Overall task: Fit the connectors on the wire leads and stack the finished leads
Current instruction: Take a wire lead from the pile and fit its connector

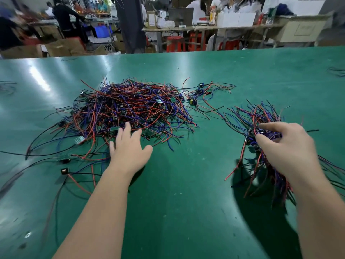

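Left hand (128, 148), fingers straight and spread, touches the tangled pile of wire leads (130, 107) at centre left; right hand (287, 146) grips a bundle of leads (261, 116), perhaps finished ones, at frame right. Tangles could drag neighbours along when one lead is pulled.

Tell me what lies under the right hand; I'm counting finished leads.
The right hand grips a bundle of red, blue and black wire leads over the green table. Whatever lies beneath the palm is covered.
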Available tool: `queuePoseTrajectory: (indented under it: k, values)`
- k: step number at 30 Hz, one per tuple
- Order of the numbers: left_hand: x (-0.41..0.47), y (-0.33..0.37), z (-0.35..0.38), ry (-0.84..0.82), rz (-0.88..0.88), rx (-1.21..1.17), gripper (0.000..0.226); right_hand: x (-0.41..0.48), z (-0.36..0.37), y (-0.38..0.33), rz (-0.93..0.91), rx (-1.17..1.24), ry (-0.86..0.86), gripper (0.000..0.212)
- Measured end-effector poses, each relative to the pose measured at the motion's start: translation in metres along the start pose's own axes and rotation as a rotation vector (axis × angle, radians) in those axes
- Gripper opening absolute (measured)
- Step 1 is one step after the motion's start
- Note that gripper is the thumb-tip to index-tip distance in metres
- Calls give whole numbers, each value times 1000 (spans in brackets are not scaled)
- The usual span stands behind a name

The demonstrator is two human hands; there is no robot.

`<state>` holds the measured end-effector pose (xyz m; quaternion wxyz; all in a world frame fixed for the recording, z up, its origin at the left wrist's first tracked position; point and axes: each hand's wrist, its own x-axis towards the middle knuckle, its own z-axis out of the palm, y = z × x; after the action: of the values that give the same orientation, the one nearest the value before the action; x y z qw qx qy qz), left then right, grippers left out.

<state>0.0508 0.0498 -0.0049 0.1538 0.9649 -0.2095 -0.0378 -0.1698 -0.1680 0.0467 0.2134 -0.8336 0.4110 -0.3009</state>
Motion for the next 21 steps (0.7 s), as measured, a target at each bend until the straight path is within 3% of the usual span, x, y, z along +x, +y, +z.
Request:
queuePoseTrajectory:
  k: [4, 13, 17, 21]
  values:
    - [5, 1, 4, -10, 69, 0, 62, -6, 5, -6, -38, 22, -28, 26]
    - [3, 4, 1, 349, 94, 6, 18, -21, 19, -21, -100, 162, -139, 20]
    - [-10, 13, -5, 588, 262, -309, 15, -23, 20, -23, -129, 213, -171, 17]
    - [-31, 35, -20, 575, 338, -842, 13, -25, 24, -25, -137, 320, -202, 16]
